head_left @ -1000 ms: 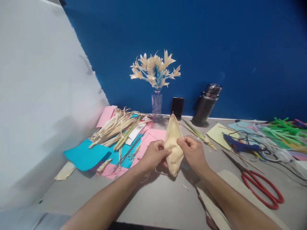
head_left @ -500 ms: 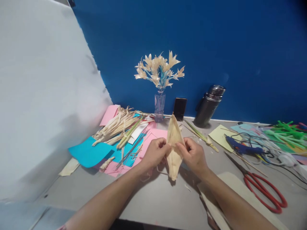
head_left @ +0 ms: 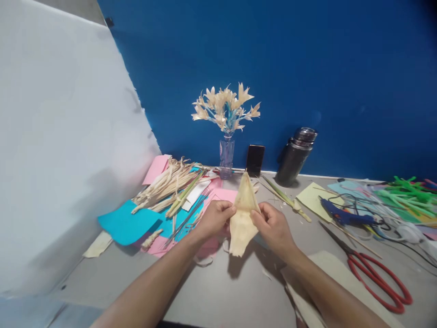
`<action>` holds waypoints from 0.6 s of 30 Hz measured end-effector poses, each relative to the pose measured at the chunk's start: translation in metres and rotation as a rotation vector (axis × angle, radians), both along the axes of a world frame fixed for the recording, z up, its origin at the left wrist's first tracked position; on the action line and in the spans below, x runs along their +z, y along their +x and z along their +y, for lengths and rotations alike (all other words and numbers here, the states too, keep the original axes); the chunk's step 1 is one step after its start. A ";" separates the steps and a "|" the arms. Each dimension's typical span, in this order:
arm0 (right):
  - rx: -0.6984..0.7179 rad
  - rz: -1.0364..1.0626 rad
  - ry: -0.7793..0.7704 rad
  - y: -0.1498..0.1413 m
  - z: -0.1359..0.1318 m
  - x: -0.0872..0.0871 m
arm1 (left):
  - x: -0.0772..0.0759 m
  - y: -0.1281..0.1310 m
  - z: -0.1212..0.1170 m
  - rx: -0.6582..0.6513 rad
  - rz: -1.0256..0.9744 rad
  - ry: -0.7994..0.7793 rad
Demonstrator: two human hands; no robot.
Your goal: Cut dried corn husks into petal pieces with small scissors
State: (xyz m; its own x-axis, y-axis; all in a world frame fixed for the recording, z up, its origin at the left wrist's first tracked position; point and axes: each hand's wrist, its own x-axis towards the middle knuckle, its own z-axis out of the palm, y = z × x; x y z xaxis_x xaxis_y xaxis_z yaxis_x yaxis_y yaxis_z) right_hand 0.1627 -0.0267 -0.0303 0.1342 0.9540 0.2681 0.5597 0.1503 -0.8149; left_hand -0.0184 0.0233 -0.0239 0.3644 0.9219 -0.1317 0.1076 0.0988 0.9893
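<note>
A pale yellow dried corn husk [head_left: 243, 223], pointed at its far end and ragged at its near end, is stretched between both hands above the table. My left hand [head_left: 218, 218] pinches its left edge with thumb and forefinger. On the right edge, my right hand [head_left: 273, 228] is closed on it with the thumb pressed on top. A crease runs across the husk between the two thumbs. Beyond it stands a clear vase [head_left: 226, 157] with cream husk flowers [head_left: 225, 107] on blue stems.
Left lies a bundle of dried husks [head_left: 167, 182] on blue paper [head_left: 128, 223] and pink sheets. Red-handled scissors [head_left: 375, 275], a blue glue gun [head_left: 344, 214] and green pipe cleaners [head_left: 409, 196] lie right. A phone [head_left: 255, 160] and a dark flask [head_left: 296, 157] stand by the blue wall.
The husk is spread wider and flatter, and its near end has swung slightly left. Both hands keep their hold. The view has tilted up a little.
</note>
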 end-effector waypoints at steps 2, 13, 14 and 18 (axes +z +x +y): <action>-0.003 -0.008 0.001 0.001 0.001 0.002 | 0.000 0.000 -0.001 -0.024 -0.046 -0.077; 0.070 -0.021 -0.040 -0.010 -0.006 -0.001 | -0.006 -0.004 0.011 0.196 -0.115 0.071; 0.074 -0.018 -0.036 -0.010 -0.006 0.000 | -0.006 -0.005 0.012 0.200 -0.108 0.083; 0.042 -0.006 -0.056 -0.009 -0.006 0.004 | -0.006 -0.007 0.014 0.180 -0.095 0.071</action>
